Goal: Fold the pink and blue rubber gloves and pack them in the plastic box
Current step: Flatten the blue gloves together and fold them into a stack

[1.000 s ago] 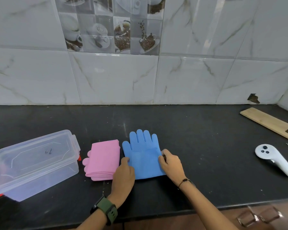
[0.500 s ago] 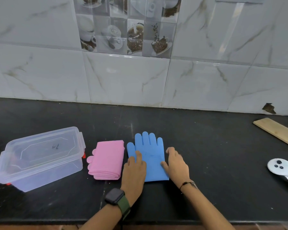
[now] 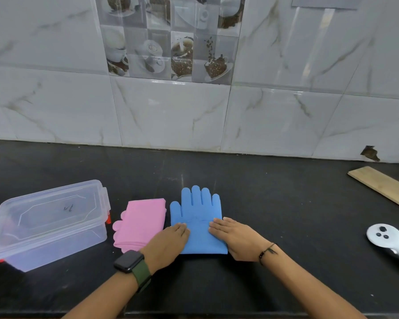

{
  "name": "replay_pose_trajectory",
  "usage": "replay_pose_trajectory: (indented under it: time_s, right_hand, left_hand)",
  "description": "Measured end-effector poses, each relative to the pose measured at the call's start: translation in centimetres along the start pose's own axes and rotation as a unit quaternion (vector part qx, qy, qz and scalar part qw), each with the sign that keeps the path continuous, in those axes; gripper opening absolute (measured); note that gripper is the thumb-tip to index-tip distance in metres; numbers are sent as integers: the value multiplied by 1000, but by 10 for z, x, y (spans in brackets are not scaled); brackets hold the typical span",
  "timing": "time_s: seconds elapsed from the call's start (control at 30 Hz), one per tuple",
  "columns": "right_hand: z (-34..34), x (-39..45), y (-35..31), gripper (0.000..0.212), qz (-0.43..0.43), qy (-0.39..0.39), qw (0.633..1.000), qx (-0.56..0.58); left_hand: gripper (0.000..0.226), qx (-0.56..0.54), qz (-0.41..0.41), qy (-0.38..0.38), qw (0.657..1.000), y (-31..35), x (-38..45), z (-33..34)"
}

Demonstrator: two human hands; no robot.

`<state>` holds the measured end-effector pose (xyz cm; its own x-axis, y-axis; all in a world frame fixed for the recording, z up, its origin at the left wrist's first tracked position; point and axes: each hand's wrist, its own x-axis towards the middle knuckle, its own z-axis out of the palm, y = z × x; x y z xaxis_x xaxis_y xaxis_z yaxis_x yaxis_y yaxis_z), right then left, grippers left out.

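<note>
Blue rubber gloves (image 3: 197, 212) lie flat on the black counter with their fingers pointing at the wall. My left hand (image 3: 167, 244) rests palm down on their left lower edge. My right hand (image 3: 235, 237) presses flat on their right side. Neither hand grips anything. Folded pink gloves (image 3: 142, 223) lie just left of the blue ones, fingertips sticking out on the left. A clear plastic box (image 3: 48, 223) with its lid on stands at the far left.
A wooden board (image 3: 382, 186) lies at the back right by the tiled wall. A white handheld controller (image 3: 388, 240) rests near the right edge. The counter's front edge (image 3: 205, 314) runs along the bottom.
Both hands slid from the glove's lower corners up onto its surface and now lie flat. The view tilted up and shifted left.
</note>
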<state>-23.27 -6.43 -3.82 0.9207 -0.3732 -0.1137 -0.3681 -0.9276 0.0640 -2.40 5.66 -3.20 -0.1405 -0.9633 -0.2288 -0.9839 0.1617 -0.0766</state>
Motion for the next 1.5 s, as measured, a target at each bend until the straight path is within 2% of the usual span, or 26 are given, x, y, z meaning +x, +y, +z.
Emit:
replay_pose_trajectory:
  time_s: [0.2,0.43,0.53,0.67,0.77,0.83,0.93,0.97,1.03,1.1,1.17,1.27,1.37,1.5]
  right_hand:
    - [1,-13,-3,57,44,36,987,152]
    - [-10,-53,-15,45,8,33,975,219]
    - [-5,-76,-28,48,8,49,961,271]
    - [9,-89,-42,67,14,67,966,250]
    - [15,-79,-47,56,38,117,966,226]
    - [18,-70,-49,38,88,179,940,276]
    - [16,-56,-53,16,168,228,890,356]
    - [15,-51,-55,13,189,240,879,367]
    - [15,-43,-57,18,229,261,860,375]
    - [16,-35,-59,21,271,275,843,374]
    - [16,-28,-60,13,303,289,830,370]
    - [16,-20,-62,17,329,296,831,336]
    - [14,-13,-61,26,358,299,826,317]
    - [9,1,-57,25,386,291,826,292]
  left_hand:
    - [57,-167,-8,4,986,-11,-3,-8]
    - [44,-299,16,-30,954,-2,-28,-6]
    - [37,-359,42,-22,932,5,-43,2]
    - [29,-409,42,19,911,10,-49,7]
    - [28,-434,31,30,900,10,-46,8]
    - [27,-466,19,45,883,10,-45,9]
    - [23,-509,-17,111,853,14,-47,10]
    - [26,-525,-32,132,840,16,-48,11]
    - [46,-561,-56,147,812,20,-49,16]
    - [54,-551,-74,127,822,25,-46,24]
    - [66,-494,-92,154,850,33,-40,32]
    - [39,-453,-145,259,841,40,-25,38]
    - [16,-430,-183,302,831,41,-13,31]
    - [17,-422,-210,322,821,36,-1,22]
